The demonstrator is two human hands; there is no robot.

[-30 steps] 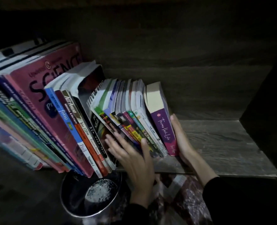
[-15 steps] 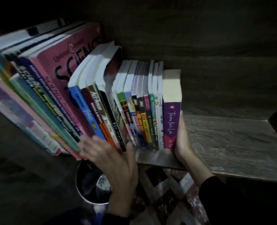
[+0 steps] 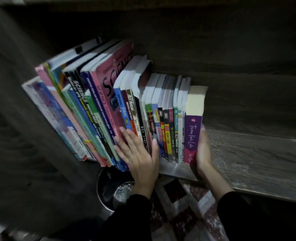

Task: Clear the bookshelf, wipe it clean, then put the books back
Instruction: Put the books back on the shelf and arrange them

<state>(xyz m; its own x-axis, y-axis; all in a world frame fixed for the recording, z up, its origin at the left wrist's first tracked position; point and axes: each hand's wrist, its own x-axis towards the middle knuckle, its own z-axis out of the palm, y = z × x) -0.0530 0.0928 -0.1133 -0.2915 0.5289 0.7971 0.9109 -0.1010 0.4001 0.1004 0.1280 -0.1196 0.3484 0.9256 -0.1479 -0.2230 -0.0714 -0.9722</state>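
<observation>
Books (image 3: 143, 108) stand rowed on the shelf (image 3: 256, 153), nine o'clock to centre.
Left hand (image 3: 140, 157), fingers straight, presses flat on the spines (image 3: 137, 125), likely seating them flush; right hand (image 3: 203, 153) lies open against the purple book (image 3: 193, 136) at the row's three-o'clock end, seemingly stopping a topple.

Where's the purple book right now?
Head view: the purple book stands at the row's right end on the shelf, slim paperbacks to its left, the right hand against its right side.

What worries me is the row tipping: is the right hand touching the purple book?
Touching. The head view shows the right hand pressed flat against the purple book.
</observation>
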